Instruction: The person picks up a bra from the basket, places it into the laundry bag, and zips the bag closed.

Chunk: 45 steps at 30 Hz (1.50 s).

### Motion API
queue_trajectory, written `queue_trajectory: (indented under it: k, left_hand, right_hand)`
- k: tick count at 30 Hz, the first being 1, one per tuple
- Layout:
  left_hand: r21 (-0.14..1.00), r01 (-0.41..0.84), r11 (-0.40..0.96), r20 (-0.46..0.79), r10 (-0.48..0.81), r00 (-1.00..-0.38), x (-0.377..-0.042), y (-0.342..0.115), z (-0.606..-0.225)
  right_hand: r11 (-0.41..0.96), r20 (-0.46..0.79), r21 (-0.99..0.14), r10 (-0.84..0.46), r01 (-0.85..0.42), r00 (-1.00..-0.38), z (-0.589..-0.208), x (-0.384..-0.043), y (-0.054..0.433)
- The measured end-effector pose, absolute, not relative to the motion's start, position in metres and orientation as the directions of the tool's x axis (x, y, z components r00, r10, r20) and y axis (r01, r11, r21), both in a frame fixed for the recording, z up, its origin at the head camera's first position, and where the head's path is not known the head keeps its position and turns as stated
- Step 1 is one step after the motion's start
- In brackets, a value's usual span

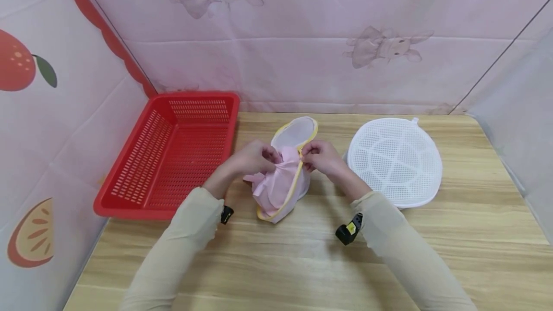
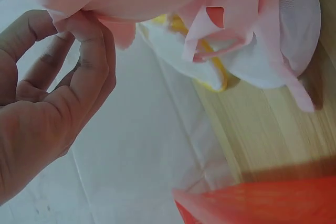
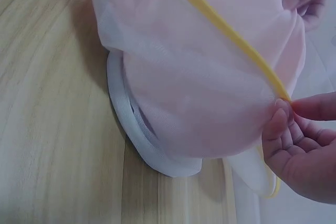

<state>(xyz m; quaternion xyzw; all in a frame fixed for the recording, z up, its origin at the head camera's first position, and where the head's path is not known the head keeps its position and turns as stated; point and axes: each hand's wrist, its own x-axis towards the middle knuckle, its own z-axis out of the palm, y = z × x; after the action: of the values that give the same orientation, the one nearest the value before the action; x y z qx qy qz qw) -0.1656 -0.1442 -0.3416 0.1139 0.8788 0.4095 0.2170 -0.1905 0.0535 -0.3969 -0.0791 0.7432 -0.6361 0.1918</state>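
Observation:
A white mesh laundry bag (image 1: 295,132) with yellow edging stands unzipped in the middle of the table, its flap tipped back. Inside its mouth bulges a pink cloth piece (image 1: 276,188), with loose straps hanging over the left side. My left hand (image 1: 256,157) pinches a fold of the pink cloth between thumb and fingers; the left wrist view shows the straps (image 2: 273,51) dangling beyond that hand. On the other side, my right hand (image 1: 321,157) pinches the yellow edge of the bag. Through the mesh (image 3: 184,93) in the right wrist view, more pink cloth shows.
A red plastic basket (image 1: 235,119) with slotted walls stands to the left, close to my left forearm. To the right lies a round white mesh container (image 1: 394,160), near my right forearm. Printed cloth walls (image 1: 302,71) bound the wooden table (image 1: 281,272) behind and at the sides.

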Motion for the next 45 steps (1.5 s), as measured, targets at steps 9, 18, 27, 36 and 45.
queue_trajectory:
  k: [9,18,27,36,45]
  left_hand:
    - [0.751,-0.028,0.659,-0.308,0.312,-0.899,-0.171,-0.124,-0.350]
    - [0.766,-0.011,0.643,-0.279,0.316,-0.907,-0.171,-0.112,-0.353]
    - [0.743,-0.004,0.670,-0.292,0.317,-0.902,-0.170,-0.106,-0.356]
    - [0.758,-0.017,0.652,-0.308,0.335,-0.890,-0.170,-0.101,-0.364]
    - [0.710,0.006,0.704,-0.318,0.327,-0.890,-0.168,-0.099,-0.370]
  right_hand:
    - [0.156,-0.200,-0.976,-0.379,0.150,-0.904,-0.394,-0.189,0.055]
    - [0.130,-0.206,-0.977,-0.407,0.167,-0.890,-0.391,-0.188,0.055]
    - [0.113,-0.194,-0.980,-0.431,0.161,-0.881,-0.384,-0.185,0.055]
    - [0.092,-0.184,-0.983,-0.458,0.160,-0.870,-0.372,-0.182,0.054]
    - [0.047,-0.194,-0.980,-0.409,0.192,-0.891,-0.358,-0.184,0.064]
